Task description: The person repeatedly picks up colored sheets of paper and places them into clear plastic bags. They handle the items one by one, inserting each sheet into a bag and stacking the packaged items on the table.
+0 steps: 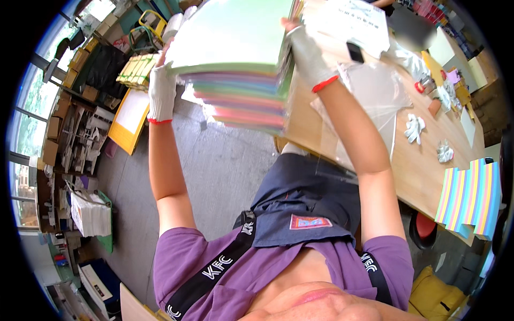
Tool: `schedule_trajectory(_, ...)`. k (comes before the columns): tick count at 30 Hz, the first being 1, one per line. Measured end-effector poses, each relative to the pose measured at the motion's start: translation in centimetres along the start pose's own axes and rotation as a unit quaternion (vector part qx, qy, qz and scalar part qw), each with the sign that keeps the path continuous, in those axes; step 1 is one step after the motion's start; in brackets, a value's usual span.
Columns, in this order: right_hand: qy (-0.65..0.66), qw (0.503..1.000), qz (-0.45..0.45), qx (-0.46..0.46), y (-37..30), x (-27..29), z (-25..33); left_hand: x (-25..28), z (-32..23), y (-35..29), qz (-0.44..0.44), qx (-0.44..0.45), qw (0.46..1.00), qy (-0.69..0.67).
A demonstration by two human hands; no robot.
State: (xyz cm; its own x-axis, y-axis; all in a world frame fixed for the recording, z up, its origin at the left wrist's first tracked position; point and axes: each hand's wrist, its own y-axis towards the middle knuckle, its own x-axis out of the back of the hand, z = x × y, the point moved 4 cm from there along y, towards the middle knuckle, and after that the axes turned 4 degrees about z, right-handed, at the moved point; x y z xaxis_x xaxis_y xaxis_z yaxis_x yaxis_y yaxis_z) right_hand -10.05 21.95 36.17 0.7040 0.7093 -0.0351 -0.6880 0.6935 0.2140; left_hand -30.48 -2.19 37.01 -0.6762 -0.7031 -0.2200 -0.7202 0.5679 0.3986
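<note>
Between my hands is a thick stack of coloured paper (241, 99), its sheets banded in green, purple, blue, pink and red. The stack is raised and tilted, somewhat blurred, with a pale green top face. My left hand (162, 88), in a white glove with a red cuff and bare fingertips, grips its left side. On the right side my right hand (308, 51), gloved the same way, holds the stack's edge. Most of the fingers are hidden behind the paper or smeared.
A wooden table (310, 125) stands on the right, bearing clear plastic film (375, 101), loose white gloves (414, 128) and a dark phone-like object (354, 52). Striped paper stacks (468, 198) sit at its near right corner. Shelves (80, 134) line the left wall. A person is partly visible beyond the table.
</note>
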Motion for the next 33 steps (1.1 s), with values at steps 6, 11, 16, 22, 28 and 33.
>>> schedule_trajectory(6, 0.253, 0.96, -0.114, -0.027, -6.8, 4.5, -8.0, 2.3, 9.0, -11.4, -0.358, -0.042, 0.93, 0.069)
schedule_trajectory(11, 0.232, 0.846, -0.058, -0.476, -15.8, 2.2, -25.3, -8.0, 21.1, -19.5, -0.329, 0.387, 0.812, -0.289)
schedule_trajectory(16, 0.43, 0.801, -0.09, -0.408, -17.0, -2.2, -27.7, -9.0, 24.6, -18.8, -0.311, 0.283, 0.856, -0.301)
schedule_trajectory(22, 0.4, 0.823, -0.097, -0.391, -16.4, -2.6, -27.7, -8.9, 25.4, -18.8, -0.389, 0.265, 0.855, -0.22)
schedule_trajectory(28, 0.341, 0.837, -0.075, -0.422, -14.1, -2.9, -26.8, -3.1, 32.9, -18.4, -0.34, 0.191, 0.921, 0.018)
schedule_trajectory(33, 0.341, 0.823, -0.152, -0.428, -11.0, -2.3, -26.8, -3.6, 35.9, -15.6, -0.278, 0.235, 0.93, 0.051)
